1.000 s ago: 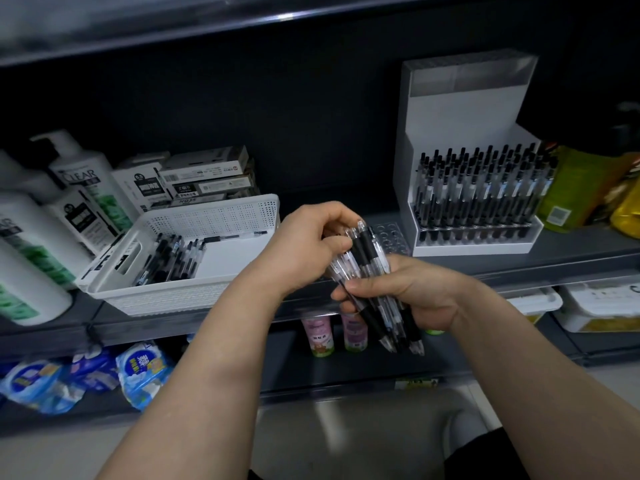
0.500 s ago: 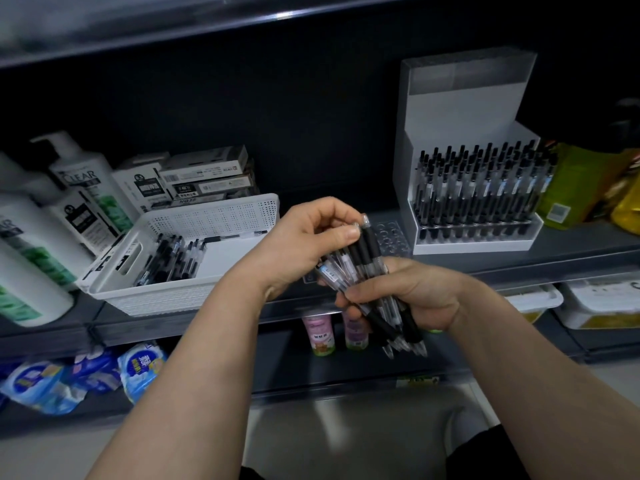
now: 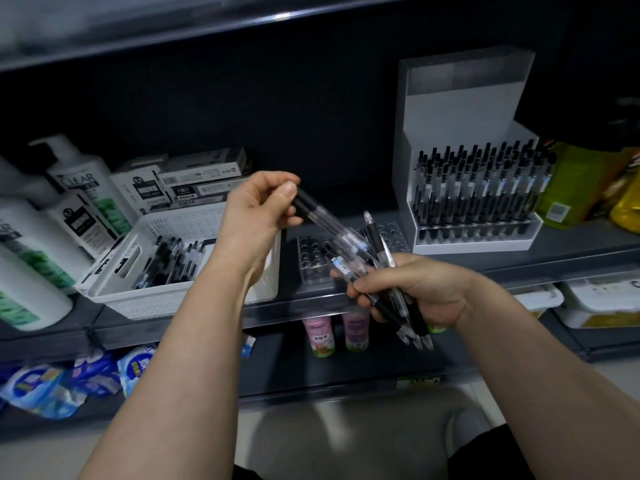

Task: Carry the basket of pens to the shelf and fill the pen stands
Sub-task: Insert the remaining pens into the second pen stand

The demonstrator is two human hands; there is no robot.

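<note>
Pens (image 3: 329, 227) slant down-right from left hand (image 3: 258, 211) pinch.

Finding: retail premises, a shop aisle. I face dark tiered shelving (image 3: 581, 244) stocked with goods in multiples. Beyond my right hand (image 3: 426, 292) stands a white display stand (image 3: 467, 109) packed with identical pens (image 3: 478, 188), with green and yellow packets (image 3: 581, 181) further right. Left of my left hand (image 3: 258, 216) are pump bottles (image 3: 83, 181) labelled CLEAR and stacked stationery cartons (image 3: 204, 174). Below both hands sit small bottles (image 3: 318, 334) and blue wrapped packs (image 3: 41, 386).
</note>
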